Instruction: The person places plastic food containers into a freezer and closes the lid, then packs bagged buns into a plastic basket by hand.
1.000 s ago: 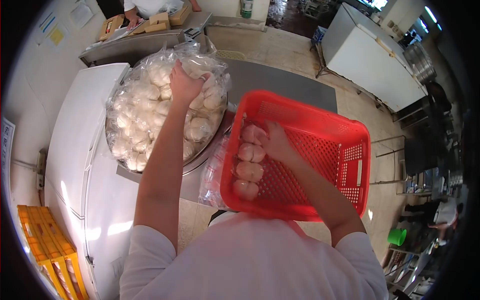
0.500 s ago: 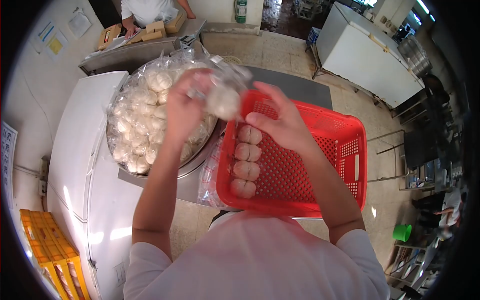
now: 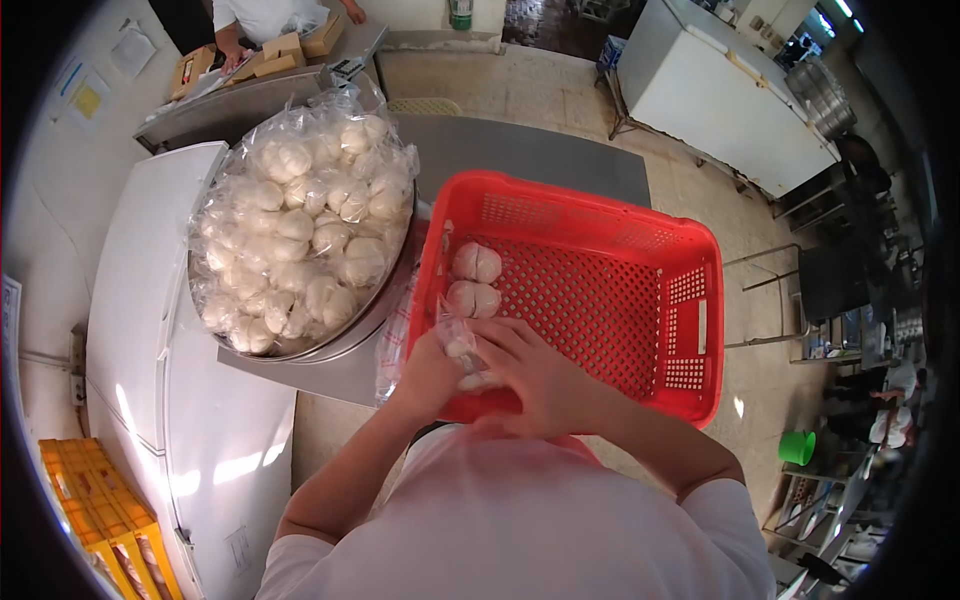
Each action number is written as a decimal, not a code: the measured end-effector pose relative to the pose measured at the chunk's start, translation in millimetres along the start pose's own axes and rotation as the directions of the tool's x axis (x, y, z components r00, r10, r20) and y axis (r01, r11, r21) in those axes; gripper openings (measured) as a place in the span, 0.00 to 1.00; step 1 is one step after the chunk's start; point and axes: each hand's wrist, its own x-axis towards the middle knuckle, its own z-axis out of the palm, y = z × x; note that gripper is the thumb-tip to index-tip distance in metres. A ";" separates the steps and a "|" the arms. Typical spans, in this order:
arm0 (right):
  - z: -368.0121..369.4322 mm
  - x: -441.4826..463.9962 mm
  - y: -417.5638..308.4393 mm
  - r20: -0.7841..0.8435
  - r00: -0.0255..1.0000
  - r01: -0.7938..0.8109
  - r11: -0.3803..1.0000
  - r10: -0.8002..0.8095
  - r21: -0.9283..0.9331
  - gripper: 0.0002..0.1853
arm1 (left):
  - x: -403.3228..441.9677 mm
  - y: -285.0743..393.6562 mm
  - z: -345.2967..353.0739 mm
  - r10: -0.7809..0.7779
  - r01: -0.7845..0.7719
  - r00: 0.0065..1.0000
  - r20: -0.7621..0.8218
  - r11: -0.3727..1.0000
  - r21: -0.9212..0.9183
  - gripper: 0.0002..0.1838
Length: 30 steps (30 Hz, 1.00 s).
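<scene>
1. Over the near left corner of the red basket, my two hands meet on a clear plastic bag with something pale and round showing through it.
2. My left hand is closed on the bag's left side; its fingertips are hidden from me.
3. My right hand comes from the right with its fingers held close together and bent over the bag; whether they pinch it or only press it, I cannot tell.
4. Just beyond my hands, two round buns sit one behind the other along the basket's left side.
5. To the left stands a round metal pot, heaped with bagged buns; the basket's left wall rises between it and the basket floor.
6. Some loose plastic wrap lies between pot and basket.
7. Both stand on a grey table.
8. At the far left, another person's hand rests near cardboard boxes.
9. My own hands block the view into that near corner.
</scene>
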 end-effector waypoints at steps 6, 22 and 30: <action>-24.1 3.8 39.3 -0.056 0.917 -0.391 0.918 0.395 0.069 0.36 | 24.8 24.4 -5.7 -0.030 0.065 0.991 0.134 0.962 -0.264 0.23; 21.8 36.2 268.2 0.010 0.377 -0.656 0.259 0.926 0.708 0.24 | 156.5 -27.6 -0.8 0.012 -0.010 1.000 0.016 -0.395 0.919 0.45; 62.1 66.3 278.0 -0.390 0.476 -0.813 0.564 0.788 0.147 0.24 | 156.8 -43.6 -10.5 0.097 -0.033 0.993 0.067 -0.322 0.946 0.44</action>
